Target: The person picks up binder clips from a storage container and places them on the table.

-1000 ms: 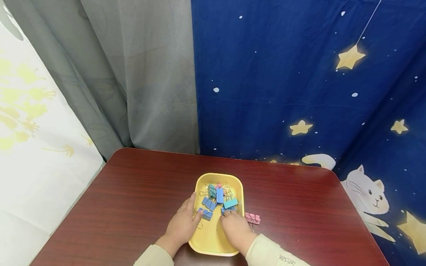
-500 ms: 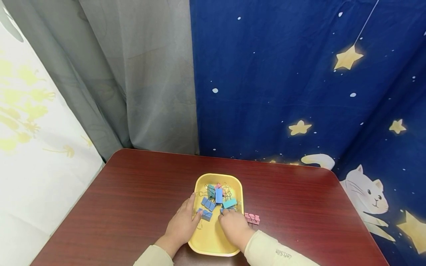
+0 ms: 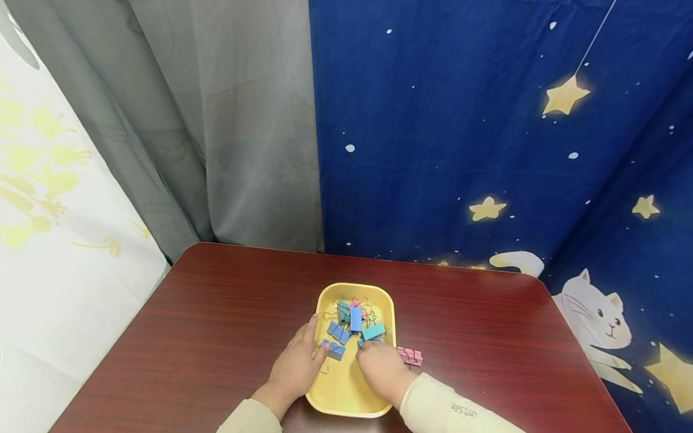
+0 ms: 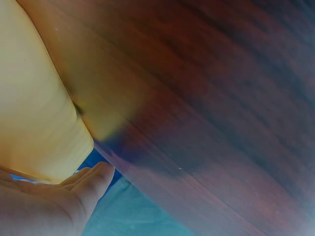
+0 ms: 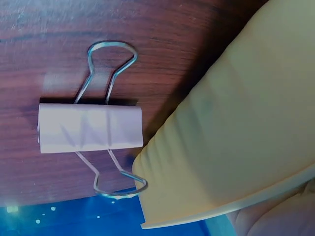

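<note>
My left hand holds the left wall of a yellow tray, thumb over the rim and fingers along the outside; the left wrist view shows the fingers beside the wall. Inside the tray, my right hand bends its fingers down onto a blue binder clip, which it seems to pinch; the fingertips are mostly hidden. A teal binder clip lies just beyond them. Another blue binder clip sits by my left thumb. The right wrist view shows only the tray's outside wall and a bit of hand.
A pink binder clip lies on the dark red table right beside the tray. More clips, including a dark teal one and an upright blue one, fill the tray's far half. Curtains hang behind the table.
My right fingers have shifted very slightly at the blue binder clip, covering a little more of it. The left hand and the tray stay in place.
</note>
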Demonstrator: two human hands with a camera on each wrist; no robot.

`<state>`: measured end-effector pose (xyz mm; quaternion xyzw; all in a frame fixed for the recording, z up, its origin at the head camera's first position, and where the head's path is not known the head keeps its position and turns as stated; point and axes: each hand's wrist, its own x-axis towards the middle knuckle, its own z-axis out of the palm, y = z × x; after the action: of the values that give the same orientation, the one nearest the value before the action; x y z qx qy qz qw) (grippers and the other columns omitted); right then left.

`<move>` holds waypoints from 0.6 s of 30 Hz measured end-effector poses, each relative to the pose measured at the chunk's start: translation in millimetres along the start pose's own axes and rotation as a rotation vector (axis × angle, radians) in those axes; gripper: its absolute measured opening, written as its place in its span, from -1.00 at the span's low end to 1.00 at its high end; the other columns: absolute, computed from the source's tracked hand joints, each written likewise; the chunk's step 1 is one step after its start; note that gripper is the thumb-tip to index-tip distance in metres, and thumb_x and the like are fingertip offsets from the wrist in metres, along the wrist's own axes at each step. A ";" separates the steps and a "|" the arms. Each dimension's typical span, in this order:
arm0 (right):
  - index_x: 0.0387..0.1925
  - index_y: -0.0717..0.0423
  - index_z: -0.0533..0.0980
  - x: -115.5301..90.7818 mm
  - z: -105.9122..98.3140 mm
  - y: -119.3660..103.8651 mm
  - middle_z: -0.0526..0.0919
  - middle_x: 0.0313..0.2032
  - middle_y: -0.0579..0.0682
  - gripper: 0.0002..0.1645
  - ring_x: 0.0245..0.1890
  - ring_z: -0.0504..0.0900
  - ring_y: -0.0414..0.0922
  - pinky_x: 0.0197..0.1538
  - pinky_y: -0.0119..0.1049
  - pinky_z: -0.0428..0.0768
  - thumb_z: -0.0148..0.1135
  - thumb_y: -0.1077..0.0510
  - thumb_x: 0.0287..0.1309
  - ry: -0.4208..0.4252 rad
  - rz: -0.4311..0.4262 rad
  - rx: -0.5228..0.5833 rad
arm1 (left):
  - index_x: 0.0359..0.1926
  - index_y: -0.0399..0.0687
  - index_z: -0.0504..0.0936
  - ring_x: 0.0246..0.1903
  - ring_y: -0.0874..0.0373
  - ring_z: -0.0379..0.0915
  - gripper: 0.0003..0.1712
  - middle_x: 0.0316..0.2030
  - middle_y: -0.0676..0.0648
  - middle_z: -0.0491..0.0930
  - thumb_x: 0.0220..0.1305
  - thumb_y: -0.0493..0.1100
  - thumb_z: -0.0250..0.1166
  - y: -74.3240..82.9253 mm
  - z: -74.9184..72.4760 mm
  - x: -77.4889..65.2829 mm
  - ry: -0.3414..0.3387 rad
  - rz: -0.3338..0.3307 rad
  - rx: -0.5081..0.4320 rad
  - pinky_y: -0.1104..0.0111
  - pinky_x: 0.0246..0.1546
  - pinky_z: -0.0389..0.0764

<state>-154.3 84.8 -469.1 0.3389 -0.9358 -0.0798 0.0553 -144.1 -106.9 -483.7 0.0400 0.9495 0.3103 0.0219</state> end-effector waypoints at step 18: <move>-0.55 -0.01 0.62 -4.8 -8.8 -5.6 0.56 -0.55 -0.15 -0.95 -0.52 0.57 -0.19 -0.41 -0.34 0.54 0.34 0.19 -0.05 0.018 -0.043 0.119 | 0.46 -0.22 0.09 0.27 -0.28 0.26 -0.22 0.31 -0.37 0.28 0.39 0.02 0.13 1.3 -0.4 -0.8 0.014 0.005 0.005 -0.11 0.15 0.39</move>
<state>-145.8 82.7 -461.8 0.3623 -0.9309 -0.0223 0.0417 -143.3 -106.1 -482.6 0.0400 0.9503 0.3083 0.0144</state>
